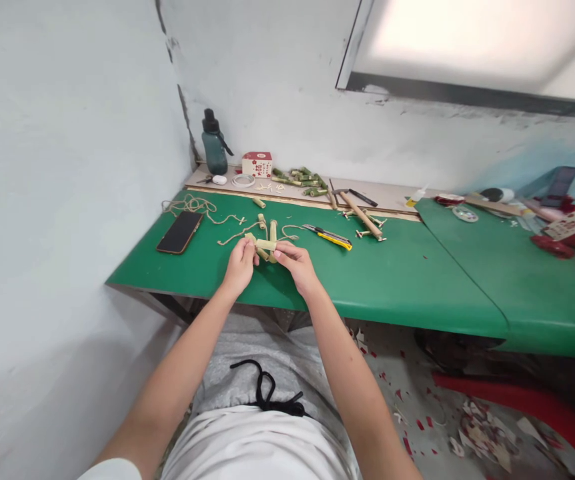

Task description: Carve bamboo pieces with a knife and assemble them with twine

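Between my two hands, just above the front of the green table, is a pale bamboo piece (266,245). My left hand (240,264) is closed on its left side, where another short bamboo piece (251,237) shows at the fingertips. The fingers of my right hand (295,263) pinch the right end. Behind the hands stands an upright bamboo piece (273,231), partly covered, and a small piece (261,221) lies beside it. Twine (240,234) runs out from these pieces to both sides. How the pieces are joined is hidden by my fingers.
A phone (180,233) and loose twine (192,204) lie left. Right are a yellow utility knife (328,237), a hammer (362,215) and small stick pieces (370,233). Cut green bamboo (303,180), a box (257,164) and a bottle (214,143) stand along the wall.
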`<action>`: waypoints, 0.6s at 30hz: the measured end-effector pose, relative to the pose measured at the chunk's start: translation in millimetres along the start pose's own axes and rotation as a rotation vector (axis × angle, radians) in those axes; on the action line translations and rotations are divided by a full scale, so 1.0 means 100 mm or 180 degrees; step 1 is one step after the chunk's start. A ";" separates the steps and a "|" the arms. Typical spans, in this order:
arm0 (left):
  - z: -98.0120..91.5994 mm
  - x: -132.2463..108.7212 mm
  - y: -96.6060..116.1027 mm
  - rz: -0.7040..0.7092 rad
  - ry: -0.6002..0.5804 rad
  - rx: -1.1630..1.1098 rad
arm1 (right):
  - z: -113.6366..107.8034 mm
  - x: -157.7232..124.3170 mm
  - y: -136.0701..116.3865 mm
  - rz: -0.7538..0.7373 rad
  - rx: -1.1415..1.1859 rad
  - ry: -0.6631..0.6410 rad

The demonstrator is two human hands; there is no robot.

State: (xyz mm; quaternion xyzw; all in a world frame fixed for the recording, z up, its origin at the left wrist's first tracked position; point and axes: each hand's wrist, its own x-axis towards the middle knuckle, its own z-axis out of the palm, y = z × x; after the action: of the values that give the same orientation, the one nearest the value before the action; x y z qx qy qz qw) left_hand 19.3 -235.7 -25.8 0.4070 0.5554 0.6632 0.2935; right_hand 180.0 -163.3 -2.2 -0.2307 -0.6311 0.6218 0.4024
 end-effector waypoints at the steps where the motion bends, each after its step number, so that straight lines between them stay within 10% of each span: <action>1: 0.00 0.00 0.00 0.0009 0.0020 -0.0046 | 0.00 0.00 0.00 -0.0001 0.0003 -0.0008; 18: 0.03 -0.05 0.17 -0.0083 -0.0166 -0.0032 | -0.02 -0.02 0.01 0.0197 0.0058 0.0578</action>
State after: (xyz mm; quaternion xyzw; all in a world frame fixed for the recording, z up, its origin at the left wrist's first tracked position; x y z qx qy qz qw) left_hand 25.5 -242.4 -10.5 0.4154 0.5495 0.6512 0.3185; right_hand 183.0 -163.4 -3.4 -0.3017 -0.5789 0.6162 0.4406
